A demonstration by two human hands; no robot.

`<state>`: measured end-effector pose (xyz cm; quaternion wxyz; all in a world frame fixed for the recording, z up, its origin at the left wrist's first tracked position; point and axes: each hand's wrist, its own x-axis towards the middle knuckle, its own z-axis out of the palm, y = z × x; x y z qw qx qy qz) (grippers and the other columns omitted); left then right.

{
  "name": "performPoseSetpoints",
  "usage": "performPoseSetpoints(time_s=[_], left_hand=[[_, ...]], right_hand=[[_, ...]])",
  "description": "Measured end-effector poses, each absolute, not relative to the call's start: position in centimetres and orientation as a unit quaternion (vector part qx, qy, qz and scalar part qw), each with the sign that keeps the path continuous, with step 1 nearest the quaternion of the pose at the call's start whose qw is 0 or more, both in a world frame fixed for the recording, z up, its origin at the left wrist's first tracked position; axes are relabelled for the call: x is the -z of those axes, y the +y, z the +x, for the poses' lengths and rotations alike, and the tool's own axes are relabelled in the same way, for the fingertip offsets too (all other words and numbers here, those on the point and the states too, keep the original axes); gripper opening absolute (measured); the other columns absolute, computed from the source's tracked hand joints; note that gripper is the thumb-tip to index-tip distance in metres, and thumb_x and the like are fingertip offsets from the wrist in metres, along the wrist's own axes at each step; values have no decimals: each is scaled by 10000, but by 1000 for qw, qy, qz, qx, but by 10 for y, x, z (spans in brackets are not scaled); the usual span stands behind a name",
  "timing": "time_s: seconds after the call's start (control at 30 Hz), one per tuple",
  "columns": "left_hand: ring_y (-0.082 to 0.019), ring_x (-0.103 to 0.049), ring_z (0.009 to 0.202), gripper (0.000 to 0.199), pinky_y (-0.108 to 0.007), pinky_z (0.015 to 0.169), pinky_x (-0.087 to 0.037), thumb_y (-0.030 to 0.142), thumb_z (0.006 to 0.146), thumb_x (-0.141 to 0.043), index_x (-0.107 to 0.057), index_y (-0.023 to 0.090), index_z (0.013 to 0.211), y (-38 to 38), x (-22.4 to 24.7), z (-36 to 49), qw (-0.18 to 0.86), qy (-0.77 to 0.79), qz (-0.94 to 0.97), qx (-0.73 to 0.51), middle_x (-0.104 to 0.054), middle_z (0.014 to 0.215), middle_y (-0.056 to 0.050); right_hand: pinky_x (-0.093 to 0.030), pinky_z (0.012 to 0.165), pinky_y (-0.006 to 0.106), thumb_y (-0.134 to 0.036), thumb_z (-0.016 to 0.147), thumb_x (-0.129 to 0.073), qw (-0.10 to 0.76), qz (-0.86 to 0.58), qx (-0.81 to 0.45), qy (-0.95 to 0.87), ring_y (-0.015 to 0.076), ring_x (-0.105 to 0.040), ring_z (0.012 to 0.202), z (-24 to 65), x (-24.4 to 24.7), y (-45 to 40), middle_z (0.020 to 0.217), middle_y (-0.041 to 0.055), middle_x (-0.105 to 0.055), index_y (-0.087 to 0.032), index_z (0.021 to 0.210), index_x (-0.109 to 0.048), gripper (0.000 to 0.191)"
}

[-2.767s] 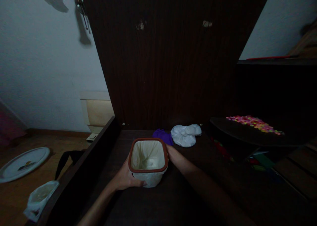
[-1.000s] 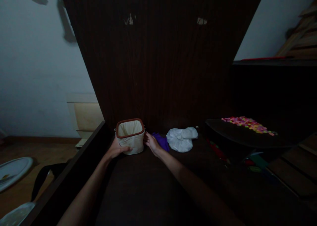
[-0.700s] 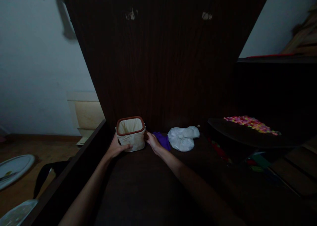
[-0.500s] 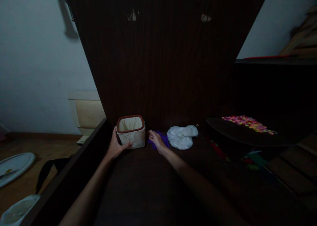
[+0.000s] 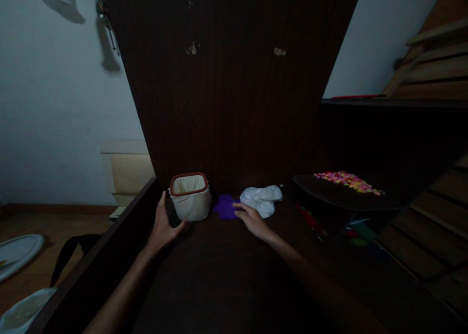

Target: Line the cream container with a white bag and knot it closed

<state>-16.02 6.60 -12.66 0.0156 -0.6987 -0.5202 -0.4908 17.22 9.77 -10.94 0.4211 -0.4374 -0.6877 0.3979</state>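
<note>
Lined bin (image 5: 192, 208) stands upright at the far left of the dark surface (image 5: 204, 275), near the upright panel (image 5: 234, 105). Positioning appears complete, as neither hand grips it; whether any adjustment remains cannot be determined.

Left hand (image 5: 162, 229): fingers and thumb spread in a wide C at the bin's near left corner, holding nothing. Thumb contact cannot be confirmed.

Right hand (image 5: 255, 223): fingers extended, slightly parted and empty, at the right edge of the purple cloth (image 5: 225, 208). Contact cannot be confirmed.

Forearms: both reach forward from the lower corners and converge. Beyond the right fingers, a white bundle (image 5: 261, 197) lies just beside the cloth.
</note>
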Motion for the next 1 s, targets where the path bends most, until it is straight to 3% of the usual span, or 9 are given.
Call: performPoseSetpoints(time_s=[0.2, 0.37, 0.47, 0.63, 0.83, 1.0], left_hand=[[-347, -544, 1278, 581, -550, 1082, -472, 291, 865, -693, -441, 188, 1378, 43, 108, -136, 183, -458, -690, 530, -533, 1348, -163], [-231, -682, 1036, 211, -364, 914, -593, 211, 953, -552, -598, 228, 1159, 24, 115, -102, 125, -408, -785, 448, -663, 1113, -82], [-247, -672, 1161, 261, -376, 987, -586, 263, 972, -543, -622, 225, 1217, 18, 130, -86, 35, -402, -854, 329, -675, 1261, -107], [-309, -415, 1476, 495, -563, 1205, -372, 426, 1025, -506, -482, 226, 1477, 14, 145, -82, -64, -404, -897, 166, -471, 1575, -119], [-327, -274, 1534, 597, -593, 1230, -301, 506, 1033, -464, -390, 219, 1551, 7, 136, -81, -110, -402, -901, 119, -317, 1651, -115], [-321, -275, 1534, 611, -580, 1234, -301, 531, 1032, -448, -383, 224, 1556, 5, 132, -77, -122, -402, -901, 107, -320, 1649, -110]], right_hand=[[-302, 1220, 510, -321, 907, -587, 296, -441, -321, -785, 313, -486, 1408, 195, 115, 55, 1473, 163, -566, -157, 1289, -681, 427], [-235, 1253, 553, -375, 967, -540, 199, -422, -286, -837, 320, -298, 1523, 200, 129, 32, 1577, 164, -430, -106, 1424, -575, 531], [-200, 1270, 541, -363, 1008, -474, 157, -416, -219, -869, 300, -215, 1550, 197, 137, 29, 1624, 133, -344, -116, 1489, -502, 542], [-202, 1273, 524, -359, 1042, -410, 112, -413, -159, -890, 295, -201, 1551, 194, 141, 31, 1643, 129, -287, -114, 1532, -432, 549], [-189, 1268, 545, -382, 1045, -421, 102, -407, -163, -893, 308, -167, 1555, 200, 141, 27, 1649, 143, -255, -111, 1548, -398, 571], [-197, 1262, 551, -414, 1043, -435, 104, -396, -165, -897, 310, -156, 1557, 208, 145, 23, 1655, 137, -241, -127, 1549, -398, 583]])
